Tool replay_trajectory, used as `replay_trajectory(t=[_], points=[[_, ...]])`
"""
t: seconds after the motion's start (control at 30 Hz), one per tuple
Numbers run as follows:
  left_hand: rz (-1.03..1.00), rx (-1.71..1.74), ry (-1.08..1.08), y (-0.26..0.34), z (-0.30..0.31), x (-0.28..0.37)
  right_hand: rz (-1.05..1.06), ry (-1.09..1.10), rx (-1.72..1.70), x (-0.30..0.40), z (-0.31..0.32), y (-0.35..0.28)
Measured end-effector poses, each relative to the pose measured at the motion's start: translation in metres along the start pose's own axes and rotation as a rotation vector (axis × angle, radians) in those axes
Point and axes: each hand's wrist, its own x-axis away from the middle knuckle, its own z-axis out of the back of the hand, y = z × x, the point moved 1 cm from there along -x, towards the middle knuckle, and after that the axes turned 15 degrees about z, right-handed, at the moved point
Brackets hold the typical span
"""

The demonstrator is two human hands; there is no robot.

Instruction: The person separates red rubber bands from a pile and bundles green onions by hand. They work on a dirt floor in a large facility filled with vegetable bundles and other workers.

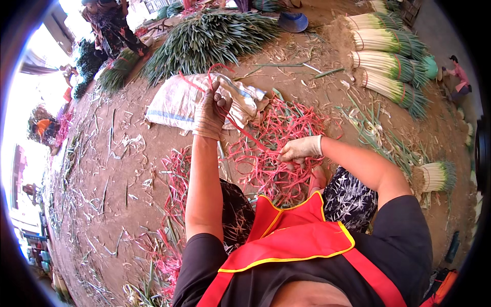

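My left hand, in a soiled glove, is raised in front of a white woven sack and grips red plastic strips. Loose ends of the strips stick up above its fingers. One strip runs down to my right hand, gloved in pale fabric, whose fingers close on its lower end. Beneath that hand spreads a tangled heap of red strips mixed with green leaf scraps. The sack lies on the dirt floor just beyond my left hand.
A large pile of green onions lies behind the sack. Tied bundles of green onions rest at the upper right, and one bundle sits at the right. A blue basin stands at the back. Another person is at the upper left.
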Motion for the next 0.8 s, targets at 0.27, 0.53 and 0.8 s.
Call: replay_trajectory(t=[0.27, 0.53, 0.8], points=[[-0.205, -0.035, 0.170, 0.027, 0.022, -0.004, 0.134, 0.098, 0.076, 0.038, 0.068, 0.008], [-0.169, 0.464, 0.226, 0.093, 0.117, 0.013, 0.303, 0.705, -0.411, 0.157, 0.154, 0.057], [-0.239, 0.238, 0.346, 0.090, 0.142, 0.004, 0.405, 0.805, -0.578, 0.188, 0.176, 0.109]])
